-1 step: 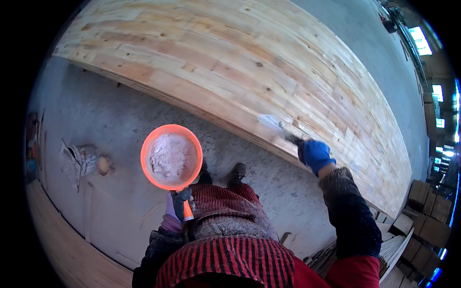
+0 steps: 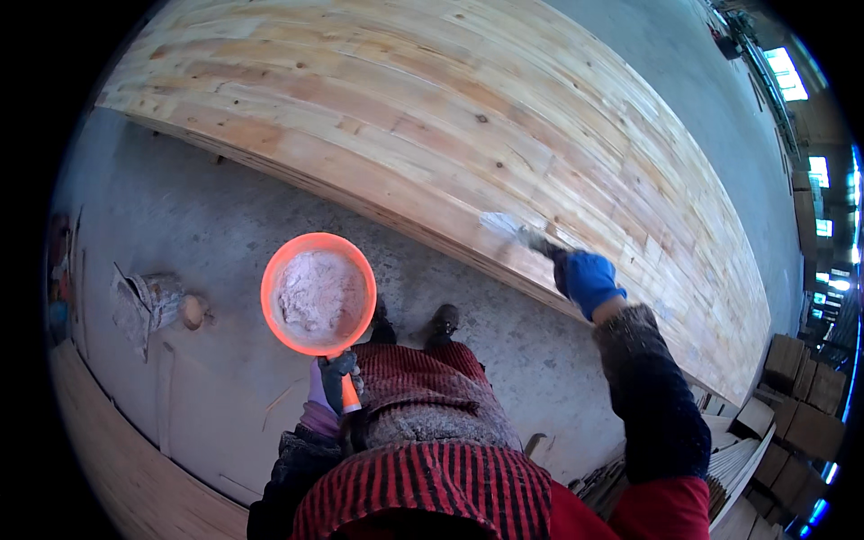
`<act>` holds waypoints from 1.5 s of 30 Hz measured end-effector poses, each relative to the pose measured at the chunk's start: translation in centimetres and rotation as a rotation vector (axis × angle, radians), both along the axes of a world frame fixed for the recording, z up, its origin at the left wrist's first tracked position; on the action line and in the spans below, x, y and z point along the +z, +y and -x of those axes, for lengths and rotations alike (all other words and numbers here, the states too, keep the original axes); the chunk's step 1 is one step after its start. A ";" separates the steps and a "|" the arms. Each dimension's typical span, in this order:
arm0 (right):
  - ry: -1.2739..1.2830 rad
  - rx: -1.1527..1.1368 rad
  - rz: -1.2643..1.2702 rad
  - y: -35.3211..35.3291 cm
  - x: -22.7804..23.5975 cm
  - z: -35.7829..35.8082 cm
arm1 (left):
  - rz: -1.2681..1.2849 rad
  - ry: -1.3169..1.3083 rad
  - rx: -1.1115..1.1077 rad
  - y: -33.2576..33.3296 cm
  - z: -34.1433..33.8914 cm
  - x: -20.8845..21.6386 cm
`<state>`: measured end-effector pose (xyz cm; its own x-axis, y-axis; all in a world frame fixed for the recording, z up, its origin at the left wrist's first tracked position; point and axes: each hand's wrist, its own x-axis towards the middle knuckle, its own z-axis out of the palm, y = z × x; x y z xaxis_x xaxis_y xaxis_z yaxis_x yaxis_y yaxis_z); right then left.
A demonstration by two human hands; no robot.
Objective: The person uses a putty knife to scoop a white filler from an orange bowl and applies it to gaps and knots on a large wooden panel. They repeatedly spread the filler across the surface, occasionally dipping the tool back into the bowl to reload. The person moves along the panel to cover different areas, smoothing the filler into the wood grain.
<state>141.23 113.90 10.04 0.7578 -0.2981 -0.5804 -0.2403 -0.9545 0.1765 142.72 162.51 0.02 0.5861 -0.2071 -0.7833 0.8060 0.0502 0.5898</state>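
Observation:
My left hand, in a dark glove, is closed around the handle of an orange dipper. Pale pinkish putty fills much of its bowl. My right hand, in a blue glove, grips a putty knife over the near edge of a large stack of wooden panels. The knife's blade end is smeared and hard to make out. A whitish smear of putty lies on the wood beside it.
On the concrete floor at the left, a putty-crusted bucket lies tipped over. Another wooden panel runs along the lower left. Wood strips and stacked boards stand at the right. My shoes are near the panels' edge.
My right hand and the putty knife have shifted very slightly left. The dipper in my left hand has barely moved.

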 end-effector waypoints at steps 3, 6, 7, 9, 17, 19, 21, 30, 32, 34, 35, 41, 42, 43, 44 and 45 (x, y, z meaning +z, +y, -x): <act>-0.181 -0.109 -0.046 -0.4 -2.7 0.6 | 0.006 0.081 0.086 -3.0 -1.4 4.5; -0.180 -0.205 -0.081 0.4 -4.6 5.3 | 0.025 0.103 -0.007 -2.8 -1.9 5.2; -0.033 -0.219 -0.119 0.2 -2.8 5.4 | 0.012 0.102 0.024 -2.6 -1.6 5.0; 0.033 -0.229 -0.147 0.2 -0.1 4.7 | -0.005 0.092 0.076 -2.5 -1.2 4.1; -0.255 -0.401 -0.151 5.0 -5.1 8.8 | 0.074 0.138 -0.007 -3.1 -2.7 6.0; -0.286 -0.525 -0.312 3.8 -1.3 5.7 | 0.031 -0.041 -0.070 -2.8 -2.4 5.2; -0.327 -0.455 -0.046 5.4 -6.0 6.5 | 0.071 0.100 -0.043 -2.8 -2.1 3.2; -0.192 -0.179 -0.066 2.5 0.9 3.5 | 0.072 0.013 -0.038 -2.6 -2.1 4.9; -0.105 -0.162 -0.053 2.1 -0.7 1.8 | 0.081 0.080 -0.115 -2.7 -2.8 5.1; -0.036 -0.161 -0.065 2.5 -2.5 2.5 | 0.068 0.080 -0.109 -2.8 -2.8 6.0; -0.015 -0.169 -0.076 2.2 -2.7 4.3 | 0.061 0.080 -0.101 -2.6 -2.5 6.3; -0.040 0.074 -0.036 -1.2 1.3 0.3 | 0.048 0.133 -0.080 -3.3 -1.4 5.5; -0.173 0.093 -0.044 -0.8 -0.7 -1.2 | 0.057 0.138 -0.061 -3.6 -1.1 5.6; -0.176 0.107 -0.075 1.4 -0.4 -3.8 | 0.052 0.141 -0.031 -3.5 -0.6 5.8; -0.186 0.068 -0.096 2.9 -0.5 -5.0 | 0.055 0.144 0.002 -3.8 -0.3 5.7; -0.167 0.053 -0.105 2.7 -1.7 -4.7 | 0.046 0.132 -0.007 -3.8 -0.4 5.7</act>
<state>145.96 116.62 8.36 0.8594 -0.1996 -0.4707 -0.2066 -0.9777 0.0375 143.10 158.73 5.70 0.4774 -0.2480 -0.8430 0.8767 0.0691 0.4761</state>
